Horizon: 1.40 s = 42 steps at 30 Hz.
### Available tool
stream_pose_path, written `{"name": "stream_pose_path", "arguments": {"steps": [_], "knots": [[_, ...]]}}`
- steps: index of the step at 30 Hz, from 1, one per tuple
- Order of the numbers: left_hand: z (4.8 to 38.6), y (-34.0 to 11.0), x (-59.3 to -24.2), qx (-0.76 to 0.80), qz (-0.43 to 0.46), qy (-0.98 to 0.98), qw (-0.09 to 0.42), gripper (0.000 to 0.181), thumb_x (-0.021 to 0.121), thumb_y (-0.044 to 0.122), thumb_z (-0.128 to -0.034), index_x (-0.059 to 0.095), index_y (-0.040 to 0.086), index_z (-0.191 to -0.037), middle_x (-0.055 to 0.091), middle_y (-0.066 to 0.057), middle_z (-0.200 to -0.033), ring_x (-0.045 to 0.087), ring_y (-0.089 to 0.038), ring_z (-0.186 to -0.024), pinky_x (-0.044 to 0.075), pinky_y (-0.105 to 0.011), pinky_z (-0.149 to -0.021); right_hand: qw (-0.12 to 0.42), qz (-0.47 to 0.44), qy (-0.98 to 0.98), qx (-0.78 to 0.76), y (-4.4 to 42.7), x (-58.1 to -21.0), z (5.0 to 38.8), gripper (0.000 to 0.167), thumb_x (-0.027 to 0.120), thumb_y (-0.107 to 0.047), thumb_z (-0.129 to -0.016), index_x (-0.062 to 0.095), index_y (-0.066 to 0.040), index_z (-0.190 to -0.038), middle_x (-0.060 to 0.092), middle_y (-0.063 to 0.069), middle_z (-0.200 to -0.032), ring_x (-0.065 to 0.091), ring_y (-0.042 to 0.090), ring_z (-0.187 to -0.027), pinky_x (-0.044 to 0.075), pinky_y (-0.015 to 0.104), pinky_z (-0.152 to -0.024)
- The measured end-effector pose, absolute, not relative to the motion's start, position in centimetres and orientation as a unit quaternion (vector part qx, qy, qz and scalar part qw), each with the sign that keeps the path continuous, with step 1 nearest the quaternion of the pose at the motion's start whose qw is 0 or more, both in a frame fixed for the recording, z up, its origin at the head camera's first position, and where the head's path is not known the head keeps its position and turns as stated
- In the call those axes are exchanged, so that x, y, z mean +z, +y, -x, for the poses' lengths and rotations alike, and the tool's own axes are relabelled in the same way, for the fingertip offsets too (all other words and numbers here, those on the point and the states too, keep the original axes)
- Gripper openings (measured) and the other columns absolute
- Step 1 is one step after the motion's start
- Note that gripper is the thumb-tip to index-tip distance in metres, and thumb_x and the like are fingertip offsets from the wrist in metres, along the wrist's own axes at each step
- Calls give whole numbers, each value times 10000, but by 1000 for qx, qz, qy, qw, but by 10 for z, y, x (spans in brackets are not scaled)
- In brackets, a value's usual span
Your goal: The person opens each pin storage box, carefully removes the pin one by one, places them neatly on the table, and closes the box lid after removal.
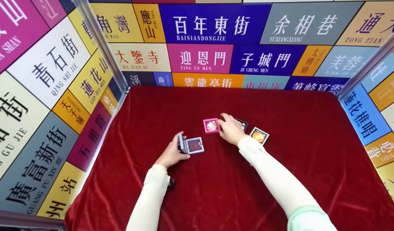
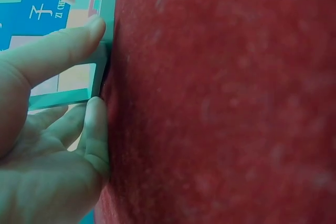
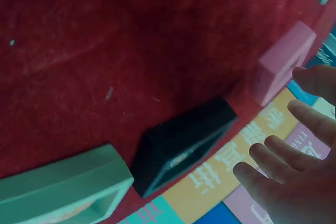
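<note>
Hands (image 1: 171,154) (image 1: 231,129) touch grey case (image 1: 194,145) and (perhaps) pink box (image 1: 211,125).

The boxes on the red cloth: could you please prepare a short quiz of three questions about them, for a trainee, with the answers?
1. Which hand holds the grey box?
2. True or false: the lid of the grey box is closed.
3. In the head view, which lies farthest to the right?
A) pink box
B) black box
C) pale box

Key:
1. The left hand.
2. False; the lid stands open.
3. C, the pale box.
</note>
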<state>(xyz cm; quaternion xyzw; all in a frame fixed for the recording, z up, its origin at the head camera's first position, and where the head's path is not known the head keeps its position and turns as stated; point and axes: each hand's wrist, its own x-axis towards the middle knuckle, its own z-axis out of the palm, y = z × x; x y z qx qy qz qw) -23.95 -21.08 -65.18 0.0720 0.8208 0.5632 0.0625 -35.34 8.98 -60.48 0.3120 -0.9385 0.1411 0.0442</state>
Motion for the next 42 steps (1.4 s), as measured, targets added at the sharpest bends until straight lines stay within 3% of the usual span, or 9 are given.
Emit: {"name": "stream_pose_path", "arguments": {"steps": [10,17,20,26,30,34,37,42], "knots": [[238,-213,-651,563,-82,820,67,1079,885,-114,-797,267,2,-1673,484,-210,-1623,608,-317,-1301,539,-447,-1042,61,-334,-932,125,82,-625,367,330,833,-82,-870,706,-12,-1166,606,268,-1287,590,469,-1167,504,603,-993],[240,-214,-649,553,-87,827,61,1077,896,-101,-785,284,0,-1665,498,-211,-1611,617,-314,-1274,529,-450,-1045,18,-341,-929,141,78,-625,373,281,875,-118,-893,703,8,-1075,499,334,-1549,476,494,-1430,405,595,-1172],[240,-213,-648,553,-89,826,60,1073,896,-99,-782,291,2,-1663,497,-209,-1612,618,-320,-1275,530,-456,-1048,4,-346,-929,133,76,-624,376,275,885,-126,-887,682,6,-1016,491,332,-1569,468,487,-1456,371,560,-1212],[240,-214,-648,551,-90,828,58,1064,906,-75,-786,300,3,-1658,498,-204,-1611,598,-336,-1296,520,-466,-1061,6,-347,-927,140,74,-624,378,298,904,-142,-842,639,-18,-903,603,279,-1342,599,462,-1213,521,538,-1037],[239,-213,-648,546,-90,831,53,1072,918,-58,-783,300,5,-1657,502,-200,-1608,581,-351,-1300,513,-476,-1067,6,-337,-925,178,76,-624,377,425,906,-123,-804,638,30,-1097,548,257,-1244,570,442,-1113,538,535,-965],[238,-212,-647,543,-87,834,50,1099,919,-61,-781,271,4,-1668,507,-190,-1605,560,-358,-1305,511,-471,-1066,10,-328,-923,203,78,-621,376,800,905,-117,-776,531,49,-1463,518,273,-1263,541,458,-1140,517,544,-1000],[238,-211,-647,543,-89,834,44,1107,919,-64,-780,258,-9,-1666,512,-203,-1598,551,-366,-1313,511,-485,-1062,20,-321,-924,206,79,-615,375,883,902,-146,-768,514,56,-1535,516,271,-1274,533,453,-1165,514,535,-1013],[237,-213,-648,534,-84,840,47,1108,923,-43,-791,256,9,-1674,514,-179,-1606,543,-350,-1310,486,-477,-1084,38,-310,-927,209,86,-607,371,860,901,-192,-775,555,54,-1522,513,239,-1254,529,415,-1157,532,516,-982]]}}
